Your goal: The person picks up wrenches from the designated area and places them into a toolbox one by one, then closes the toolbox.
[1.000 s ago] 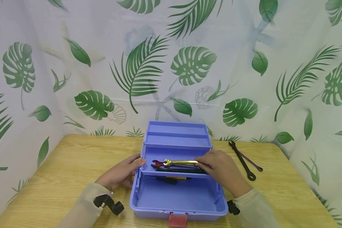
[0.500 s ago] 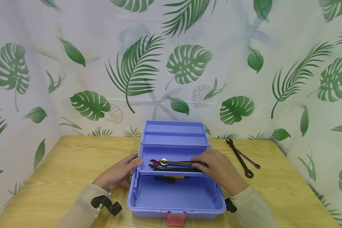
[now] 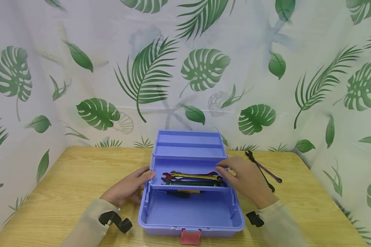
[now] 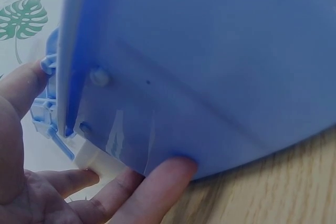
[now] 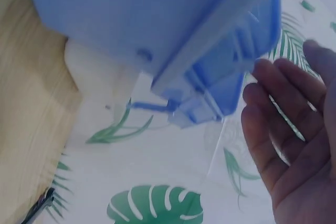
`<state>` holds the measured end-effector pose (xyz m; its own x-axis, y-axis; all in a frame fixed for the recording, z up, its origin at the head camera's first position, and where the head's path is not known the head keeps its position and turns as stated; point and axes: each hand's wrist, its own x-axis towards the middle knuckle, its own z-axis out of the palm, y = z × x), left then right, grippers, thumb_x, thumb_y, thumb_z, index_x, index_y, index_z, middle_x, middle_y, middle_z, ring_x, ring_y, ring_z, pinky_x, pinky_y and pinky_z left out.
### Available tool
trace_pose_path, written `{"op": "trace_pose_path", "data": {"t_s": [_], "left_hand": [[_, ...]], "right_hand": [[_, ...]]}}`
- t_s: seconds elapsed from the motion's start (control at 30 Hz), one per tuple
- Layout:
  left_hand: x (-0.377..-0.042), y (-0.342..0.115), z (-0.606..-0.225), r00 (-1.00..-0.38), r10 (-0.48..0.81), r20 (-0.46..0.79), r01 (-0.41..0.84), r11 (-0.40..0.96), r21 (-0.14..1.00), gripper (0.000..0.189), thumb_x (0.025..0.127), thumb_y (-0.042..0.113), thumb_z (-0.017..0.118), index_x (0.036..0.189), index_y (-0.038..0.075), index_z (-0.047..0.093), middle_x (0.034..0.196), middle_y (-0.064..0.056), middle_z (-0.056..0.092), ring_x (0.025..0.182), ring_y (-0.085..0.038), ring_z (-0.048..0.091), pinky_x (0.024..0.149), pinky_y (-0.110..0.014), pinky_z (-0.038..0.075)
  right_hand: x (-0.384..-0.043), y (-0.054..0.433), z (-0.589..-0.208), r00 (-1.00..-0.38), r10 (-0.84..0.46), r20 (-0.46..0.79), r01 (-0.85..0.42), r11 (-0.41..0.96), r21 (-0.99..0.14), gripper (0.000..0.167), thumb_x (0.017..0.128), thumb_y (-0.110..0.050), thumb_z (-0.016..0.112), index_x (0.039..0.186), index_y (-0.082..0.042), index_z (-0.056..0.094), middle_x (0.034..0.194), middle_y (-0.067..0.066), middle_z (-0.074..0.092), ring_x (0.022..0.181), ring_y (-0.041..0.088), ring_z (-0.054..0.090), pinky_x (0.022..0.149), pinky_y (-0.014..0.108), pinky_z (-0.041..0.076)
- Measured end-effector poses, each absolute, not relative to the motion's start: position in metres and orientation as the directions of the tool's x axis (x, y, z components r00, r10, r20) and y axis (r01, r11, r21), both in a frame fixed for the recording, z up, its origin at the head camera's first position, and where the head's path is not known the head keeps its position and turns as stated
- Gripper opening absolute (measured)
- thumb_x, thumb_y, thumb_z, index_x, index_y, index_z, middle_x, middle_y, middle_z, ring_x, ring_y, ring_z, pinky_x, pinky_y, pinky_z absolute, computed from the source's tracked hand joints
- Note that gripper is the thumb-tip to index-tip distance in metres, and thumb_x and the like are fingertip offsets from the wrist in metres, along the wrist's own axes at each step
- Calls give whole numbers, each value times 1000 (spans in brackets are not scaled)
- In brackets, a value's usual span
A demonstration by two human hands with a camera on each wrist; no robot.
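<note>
A blue-purple toolbox (image 3: 191, 227) stands with its stepped trays raised. Its middle tray (image 3: 185, 164) bears several wrenches: a gold wrench (image 3: 198, 176) on top, a red-ended wrench (image 3: 167, 177) under it and a black wrench (image 3: 191, 183) along the front. My left hand (image 3: 126, 187) holds the toolbox's left side, thumb at the tray's edge and fingers along the outer wall. My right hand (image 3: 244, 178) hovers at the tray's right end, fingers loosely bent and holding nothing. In the right wrist view its fingers (image 5: 257, 124) are apart from the box.
A large black wrench (image 3: 250, 156) and a purple wrench (image 3: 272, 174) lie crossed on the wooden table (image 3: 309, 206), right of the box. A yellow-and-black tool (image 3: 182, 194) lies below the tray. A leaf-patterned curtain (image 3: 210, 113) hangs behind.
My right hand has let go of the gold wrench, which now lies on the others in the tray, and has moved right and up. My left hand stays at the box.
</note>
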<state>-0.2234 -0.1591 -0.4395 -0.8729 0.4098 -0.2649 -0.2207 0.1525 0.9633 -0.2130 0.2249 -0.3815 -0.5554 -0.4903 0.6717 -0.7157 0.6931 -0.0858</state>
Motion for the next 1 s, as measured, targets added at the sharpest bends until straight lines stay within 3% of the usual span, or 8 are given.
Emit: {"op": "trace_pose_path", "data": {"t_s": [0.2, 0.33, 0.53, 0.63, 0.8, 1.0], "left_hand": [[-224, -158, -441, -867, 420, -269, -232, 138, 963, 81, 104, 50, 57, 165, 13, 19, 141, -28, 59, 113, -38, 69, 78, -56, 63], [-225, -158, -440, -864, 424, -271, -239, 129, 962, 79, 105, 49, 57, 165, 15, 19, 143, -27, 58, 115, -39, 68, 78, -57, 62], [-225, -159, -440, -865, 419, -275, -236, 143, 961, 80, 104, 49, 57, 165, 15, 19, 142, -27, 59, 114, -38, 68, 78, -57, 63], [-225, -159, -440, -864, 421, -275, -237, 140, 961, 80, 104, 49, 57, 165, 14, 19, 142, -27, 59, 114, -38, 68, 77, -57, 63], [-225, -159, -441, -864, 426, -269, -237, 128, 963, 78, 105, 48, 57, 165, 14, 20, 143, -28, 58, 116, -39, 68, 77, -58, 63], [-225, -158, -441, -863, 429, -267, -236, 124, 964, 79, 105, 48, 57, 165, 14, 19, 143, -28, 58, 116, -40, 68, 78, -58, 62]], "right_hand": [[-216, 238, -381, -764, -271, 586, -503, 818, -277, 19, 97, -18, 73, 112, -6, 74, 97, 4, 74, 86, 21, 69, 72, 41, 60], [-225, 257, -387, -851, -162, 500, -361, 871, -332, 21, 101, -20, 68, 112, -3, 70, 97, 10, 72, 89, 27, 68, 76, 47, 60], [-239, 302, -393, -977, -102, 186, -158, 935, -317, 20, 100, -24, 66, 98, -4, 69, 90, 10, 69, 77, 26, 61, 66, 46, 52], [-243, 322, -393, -998, -69, -11, -63, 955, -289, 25, 99, -26, 67, 90, -2, 65, 82, 10, 62, 68, 22, 53, 59, 38, 45], [-246, 339, -394, -969, 27, -245, 82, 973, -216, 34, 89, -31, 73, 83, -2, 56, 74, 8, 51, 66, 22, 49, 57, 35, 40], [-247, 343, -401, -944, 32, -328, 94, 980, -177, 32, 84, -29, 76, 82, -1, 60, 73, 7, 55, 66, 21, 52, 59, 32, 43]]}}
